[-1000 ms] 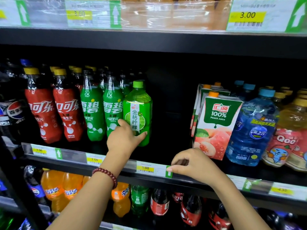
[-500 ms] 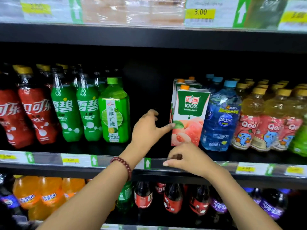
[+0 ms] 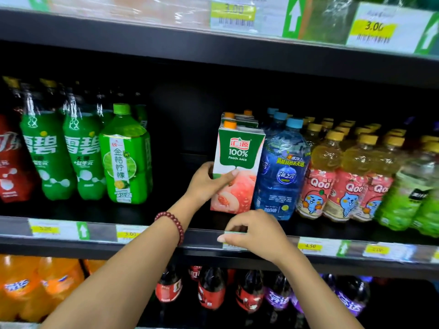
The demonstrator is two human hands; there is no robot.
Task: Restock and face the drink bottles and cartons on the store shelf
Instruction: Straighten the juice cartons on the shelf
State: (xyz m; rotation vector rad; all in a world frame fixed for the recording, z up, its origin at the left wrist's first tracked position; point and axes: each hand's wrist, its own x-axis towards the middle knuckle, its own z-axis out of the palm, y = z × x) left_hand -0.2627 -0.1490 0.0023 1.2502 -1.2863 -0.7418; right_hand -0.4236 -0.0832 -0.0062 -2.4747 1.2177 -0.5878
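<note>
Item 1: my left hand. It grips the front peach juice carton at its lower left corner: thumb laid across the printed face, the other fingers curled round the left side. A red bead bracelet sits on that wrist.

Item 2: peach juice carton. Upright at the front of the middle shelf, orange cap on top, label facing me. More cartons of the same kind stand directly behind it. Left of my gripping fingers the shelf floor is dark.

Item 3: my right hand. Below and just right of the carton, fingers curled down over the shelf's front rail, on a price tag; whether they pinch it I cannot tell.

Item 4: blue water bottle. Touching the carton's right side, beyond my left thumb.

Item 5: Qoo bottles. Yellow caps, in rows further right.

Item 6: green citrus drink bottle. Well left of my left hand, with green soda bottles beside it.

Item 7: dark and orange soda bottles on the shelf beneath both wrists.
</note>
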